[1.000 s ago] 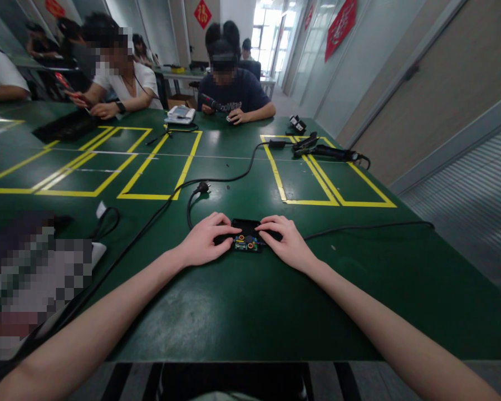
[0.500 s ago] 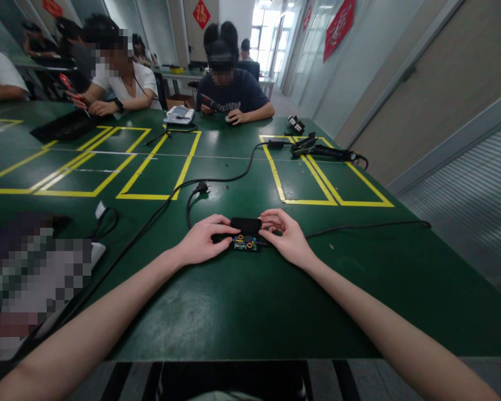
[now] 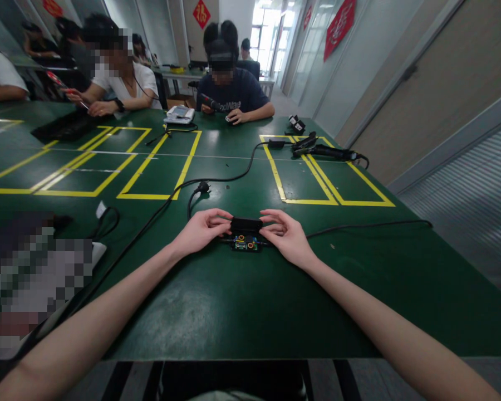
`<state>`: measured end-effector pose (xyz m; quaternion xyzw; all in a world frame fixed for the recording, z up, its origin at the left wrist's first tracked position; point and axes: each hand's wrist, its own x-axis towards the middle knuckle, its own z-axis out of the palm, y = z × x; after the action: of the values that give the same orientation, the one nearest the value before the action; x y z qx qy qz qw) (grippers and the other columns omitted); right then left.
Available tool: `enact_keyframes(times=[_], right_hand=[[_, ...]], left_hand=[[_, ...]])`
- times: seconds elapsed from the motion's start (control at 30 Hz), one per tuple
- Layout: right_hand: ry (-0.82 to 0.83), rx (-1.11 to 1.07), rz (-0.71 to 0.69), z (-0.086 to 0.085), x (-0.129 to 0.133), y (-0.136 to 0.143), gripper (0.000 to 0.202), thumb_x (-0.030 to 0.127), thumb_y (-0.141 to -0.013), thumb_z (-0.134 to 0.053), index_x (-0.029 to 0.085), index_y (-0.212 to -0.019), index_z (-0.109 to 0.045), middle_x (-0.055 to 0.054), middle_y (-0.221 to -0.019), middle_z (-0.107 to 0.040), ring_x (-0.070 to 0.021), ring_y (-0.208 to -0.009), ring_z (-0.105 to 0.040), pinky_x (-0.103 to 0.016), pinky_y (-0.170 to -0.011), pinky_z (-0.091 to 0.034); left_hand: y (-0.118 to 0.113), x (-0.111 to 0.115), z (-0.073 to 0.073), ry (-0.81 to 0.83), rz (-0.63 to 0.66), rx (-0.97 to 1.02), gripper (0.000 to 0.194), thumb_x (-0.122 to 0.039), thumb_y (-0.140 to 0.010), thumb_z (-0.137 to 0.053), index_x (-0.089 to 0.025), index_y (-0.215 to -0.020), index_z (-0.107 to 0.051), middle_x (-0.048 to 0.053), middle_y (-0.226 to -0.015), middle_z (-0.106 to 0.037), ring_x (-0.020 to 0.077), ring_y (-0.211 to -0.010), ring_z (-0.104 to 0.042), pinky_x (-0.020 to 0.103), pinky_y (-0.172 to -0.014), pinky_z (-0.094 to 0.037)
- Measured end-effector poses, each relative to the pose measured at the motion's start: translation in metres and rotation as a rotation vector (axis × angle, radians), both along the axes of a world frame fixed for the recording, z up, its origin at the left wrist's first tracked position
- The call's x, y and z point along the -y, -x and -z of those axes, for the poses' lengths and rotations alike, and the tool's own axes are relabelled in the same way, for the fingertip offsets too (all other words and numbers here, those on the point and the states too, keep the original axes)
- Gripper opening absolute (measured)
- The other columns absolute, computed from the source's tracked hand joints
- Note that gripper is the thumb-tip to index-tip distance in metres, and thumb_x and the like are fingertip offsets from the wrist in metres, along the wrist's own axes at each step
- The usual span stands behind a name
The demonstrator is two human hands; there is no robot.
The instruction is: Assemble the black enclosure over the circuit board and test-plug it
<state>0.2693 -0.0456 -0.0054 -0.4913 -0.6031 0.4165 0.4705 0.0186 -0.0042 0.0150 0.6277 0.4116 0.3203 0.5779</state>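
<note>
Between my two hands is a black plastic cover (image 3: 246, 224), tilted behind an opened power adapter. My left hand (image 3: 204, 231) pinches its left end with thumb and fingers. At the right end, my right hand (image 3: 288, 238) grips it the same way. Just in front lies the adapter's circuit board (image 3: 245, 243), exposed in its black lower case, with blue, yellow and copper-coloured parts. Black cord leaves the case on both sides, partly hidden by my hands. A black mains plug (image 3: 202, 187) rests on the table behind my left hand.
The green table (image 3: 183, 312) has yellow tape outlines. A long black cord (image 3: 234, 178) runs across it to a dark handheld tool (image 3: 325, 151). A blurred-out object (image 3: 45, 289) lies at left. Co-workers sit opposite, near a white device (image 3: 179, 115) and a black tray (image 3: 62, 125).
My left hand has shifted slightly back and left, off the circuit board's edge. The cover has tipped up between my hands, uncovering more cord. A co-worker's red tool has moved left.
</note>
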Motion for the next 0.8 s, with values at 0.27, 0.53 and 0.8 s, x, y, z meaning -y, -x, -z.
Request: enact_keyframes(times=[0.27, 0.53, 0.8], right_hand=[[-0.020, 0.014, -0.003, -0.0018, 0.0019, -0.0005, 0.037, 0.029, -0.078, -0.074, 0.021, -0.115, -0.072, -0.008, -0.112, -0.075, -0.0172, -0.080, -0.076, -0.030, -0.074, -0.065], [-0.038, 0.015, 0.009, -0.0018, 0.0018, -0.0002, 0.036, 0.030, -0.078, -0.075, 0.020, -0.112, -0.074, -0.007, -0.112, -0.077, -0.0173, -0.079, -0.077, -0.030, -0.072, -0.066], [-0.027, 0.038, -0.005, -0.0058, 0.0042, -0.0009, 0.029, 0.036, -0.082, -0.073, 0.021, -0.106, -0.076, -0.005, -0.090, -0.079, -0.0195, -0.076, -0.076, -0.034, -0.074, -0.065]], left_hand=[[-0.0003, -0.0009, 0.0012, 0.006, -0.022, -0.026, 0.026, -0.022, -0.082, -0.074, -0.012, -0.106, -0.073, 0.008, -0.092, -0.080, 0.0189, -0.084, -0.077, 0.030, -0.076, -0.060], [0.0002, -0.0019, 0.0040, -0.001, -0.015, -0.041, 0.026, -0.024, -0.082, -0.076, -0.013, -0.106, -0.073, 0.007, -0.092, -0.080, 0.0193, -0.084, -0.077, 0.031, -0.076, -0.061], [0.0002, -0.0014, 0.0041, -0.010, -0.016, -0.036, 0.026, -0.023, -0.081, -0.076, -0.013, -0.106, -0.074, 0.007, -0.092, -0.081, 0.0192, -0.085, -0.077, 0.029, -0.073, -0.062]])
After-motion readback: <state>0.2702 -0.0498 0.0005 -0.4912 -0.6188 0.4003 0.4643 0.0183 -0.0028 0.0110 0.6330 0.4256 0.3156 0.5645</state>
